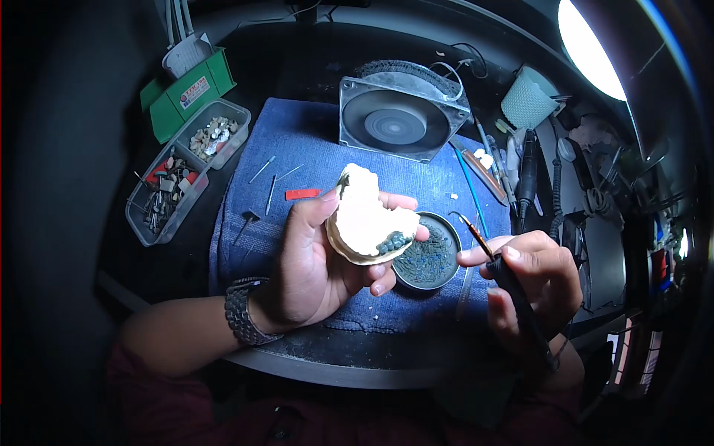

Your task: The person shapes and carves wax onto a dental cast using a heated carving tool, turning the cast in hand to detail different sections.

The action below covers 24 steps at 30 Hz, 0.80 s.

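My left hand (316,264) is wrapped round a white plaster dental model (364,215), held up over the blue cloth. Dark green wax (394,242) sits on the model's lower right teeth, with another dark patch near its upper left. In my right hand (547,275) is a wax carving pen (513,290) with a black handle and a thin bent tip, pinched between thumb and fingers. The tip points up and left, apart from the model. Between the hands lies a round tin (430,260) holding dark green and blue wax scraps, partly hidden by the model and fingers.
A square fan (394,123) stands at the back of the blue cloth (271,137). At left are a plastic box (186,197) of burs and teeth and a green box (195,89). Tools and a pale textured cup (529,98) crowd the right, under a bright lamp (591,44).
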Each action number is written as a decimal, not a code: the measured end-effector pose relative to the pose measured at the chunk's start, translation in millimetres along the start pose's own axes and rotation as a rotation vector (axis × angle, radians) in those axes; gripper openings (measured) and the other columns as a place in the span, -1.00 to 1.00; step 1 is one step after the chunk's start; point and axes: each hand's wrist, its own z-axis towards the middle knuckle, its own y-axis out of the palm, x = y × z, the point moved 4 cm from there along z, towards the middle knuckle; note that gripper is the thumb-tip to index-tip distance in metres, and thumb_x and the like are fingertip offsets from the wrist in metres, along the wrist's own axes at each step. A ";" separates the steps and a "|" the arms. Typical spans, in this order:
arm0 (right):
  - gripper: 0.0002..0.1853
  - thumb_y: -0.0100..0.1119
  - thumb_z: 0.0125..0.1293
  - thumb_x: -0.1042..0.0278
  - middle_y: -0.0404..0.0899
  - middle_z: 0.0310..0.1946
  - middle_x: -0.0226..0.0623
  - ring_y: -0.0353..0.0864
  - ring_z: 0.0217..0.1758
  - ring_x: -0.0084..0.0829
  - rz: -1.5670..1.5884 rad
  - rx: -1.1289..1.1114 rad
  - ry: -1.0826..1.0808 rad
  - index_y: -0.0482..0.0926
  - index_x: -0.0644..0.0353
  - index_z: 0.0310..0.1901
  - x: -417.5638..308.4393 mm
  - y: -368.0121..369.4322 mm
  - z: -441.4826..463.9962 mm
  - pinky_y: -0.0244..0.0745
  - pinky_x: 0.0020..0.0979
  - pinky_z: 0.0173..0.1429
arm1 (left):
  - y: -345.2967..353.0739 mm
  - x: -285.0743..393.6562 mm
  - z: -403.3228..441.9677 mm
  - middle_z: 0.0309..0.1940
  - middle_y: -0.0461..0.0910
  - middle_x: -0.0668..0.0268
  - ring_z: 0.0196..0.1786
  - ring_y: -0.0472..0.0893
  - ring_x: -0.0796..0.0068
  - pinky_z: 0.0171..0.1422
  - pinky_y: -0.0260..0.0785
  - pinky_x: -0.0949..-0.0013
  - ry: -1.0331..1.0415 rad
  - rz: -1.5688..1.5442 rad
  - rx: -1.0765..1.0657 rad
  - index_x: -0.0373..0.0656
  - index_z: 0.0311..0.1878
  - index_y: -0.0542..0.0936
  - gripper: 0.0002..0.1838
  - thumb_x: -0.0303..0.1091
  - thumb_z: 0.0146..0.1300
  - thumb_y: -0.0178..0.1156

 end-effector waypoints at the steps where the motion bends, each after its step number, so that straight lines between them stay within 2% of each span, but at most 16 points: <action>1: -0.61 0.32 0.11 0.64 0.55 -0.23 -0.07 0.69 -0.12 -0.24 0.044 -0.008 -0.003 0.43 0.34 -0.03 0.4 0.8 -0.2 0.59 -0.31 -0.01 | 1.8 0.2 -0.4 -0.01 0.52 -0.15 -0.51 0.39 0.57 -0.46 0.35 0.47 -0.008 0.004 0.001 -0.40 0.24 0.33 -0.16 0.29 0.32 -0.32; 5: -0.62 0.33 0.11 0.62 0.52 -0.26 -0.12 0.67 -0.16 -0.27 0.107 -0.047 -0.031 0.43 0.29 -0.04 3.7 2.6 -1.8 0.58 -0.25 0.00 | 7.3 3.4 -1.9 -0.02 0.53 -0.14 -0.56 0.38 0.58 -0.57 0.29 0.52 -0.012 0.160 -0.011 -0.40 0.23 0.33 -0.09 0.38 0.28 -0.34; 9: -0.65 0.28 0.11 0.62 0.53 -0.29 -0.12 0.66 -0.20 -0.29 0.141 -0.007 -0.008 0.42 0.30 -0.07 1.0 3.6 -2.7 0.57 -0.30 -0.05 | 6.7 7.0 -4.0 -0.13 0.56 -0.09 -0.56 0.42 0.56 -0.64 0.24 0.54 0.039 0.258 -0.051 -0.38 0.23 0.32 -0.06 0.43 0.26 -0.34; 11: -0.66 0.25 0.09 0.61 0.53 -0.34 -0.14 0.64 -0.27 -0.33 0.128 0.049 0.030 0.42 0.32 -0.09 1.8 2.5 -6.0 0.55 -0.36 -0.13 | 5.4 10.2 -4.4 -0.20 0.56 -0.07 -0.56 0.44 0.53 -0.65 0.23 0.53 0.097 0.295 -0.099 -0.35 0.25 0.28 -0.07 0.43 0.26 -0.33; 13: -0.67 0.20 0.06 0.60 0.53 -0.40 -0.16 0.61 -0.34 -0.40 0.060 0.097 0.081 0.41 0.34 -0.11 5.0 -3.0 -10.9 0.51 -0.43 -0.24 | 8.7 11.7 -5.6 -0.24 0.56 -0.07 -0.58 0.44 0.49 -0.65 0.23 0.53 0.130 0.273 -0.051 -0.31 0.28 0.24 -0.09 0.43 0.26 -0.31; 14: -0.75 0.18 0.00 0.59 0.49 -0.55 -0.21 0.53 -0.52 -0.47 -0.085 0.093 0.050 0.44 0.37 -0.24 6.2 -0.7 -3.4 0.39 -0.50 -0.42 | 9.2 12.6 -6.1 -0.27 0.56 -0.07 -0.58 0.44 0.47 -0.65 0.23 0.52 0.148 0.262 -0.025 -0.29 0.29 0.22 -0.10 0.43 0.27 -0.30; 15: -0.86 0.22 -0.02 0.59 0.43 -0.64 -0.22 0.48 -0.65 -0.44 -0.340 -0.001 0.015 0.48 0.36 -0.38 4.9 -0.8 3.8 0.35 -0.51 -0.51 | 8.2 13.0 -5.6 -0.27 0.56 -0.08 -0.58 0.44 0.46 -0.65 0.23 0.52 0.147 0.260 -0.055 -0.27 0.29 0.21 -0.11 0.42 0.27 -0.29; 17: -0.88 0.26 0.00 0.57 0.39 -0.69 -0.22 0.44 -0.70 -0.40 -0.346 -0.051 0.225 0.49 0.33 -0.47 12.1 10.8 4.9 0.32 -0.47 -0.56 | 5.4 13.8 -3.8 -0.27 0.55 -0.09 -0.58 0.45 0.43 -0.65 0.22 0.51 0.144 0.258 -0.119 -0.25 0.30 0.18 -0.12 0.42 0.27 -0.28; 18: -0.89 0.27 0.06 0.55 0.42 -0.69 -0.20 0.46 -0.69 -0.39 -0.374 -0.183 0.420 0.50 0.31 -0.45 15.8 12.3 2.2 0.33 -0.43 -0.55 | 4.8 13.9 -3.9 -0.27 0.55 -0.08 -0.57 0.45 0.43 -0.65 0.22 0.50 0.145 0.262 -0.127 -0.25 0.29 0.19 -0.12 0.42 0.27 -0.28; 19: -0.89 0.26 0.08 0.54 0.44 -0.68 -0.17 0.46 -0.70 -0.37 -0.337 -0.213 0.482 0.50 0.29 -0.44 19.8 14.7 0.3 0.32 -0.41 -0.55 | 4.6 14.0 -3.7 -0.27 0.55 -0.08 -0.56 0.46 0.42 -0.65 0.22 0.50 0.147 0.266 -0.137 -0.26 0.29 0.19 -0.12 0.42 0.27 -0.28; 21: -0.90 0.15 0.09 0.58 0.41 -0.72 -0.26 0.46 -0.68 -0.51 -0.339 -0.218 0.446 0.44 0.34 -0.51 20.6 18.2 0.8 0.28 -0.51 -0.53 | 5.4 13.0 -3.9 -0.28 0.55 -0.08 -0.56 0.45 0.43 -0.65 0.22 0.50 0.143 0.267 -0.152 -0.26 0.29 0.20 -0.13 0.41 0.27 -0.28; 24: -0.90 0.16 0.09 0.58 0.41 -0.71 -0.24 0.48 -0.67 -0.50 -0.324 -0.216 0.403 0.44 0.33 -0.50 21.3 20.4 -0.4 0.31 -0.49 -0.51 | 5.6 13.0 -4.6 -0.29 0.56 -0.08 -0.59 0.43 0.44 -0.65 0.21 0.50 0.137 0.262 -0.141 -0.26 0.29 0.20 -0.13 0.41 0.27 -0.28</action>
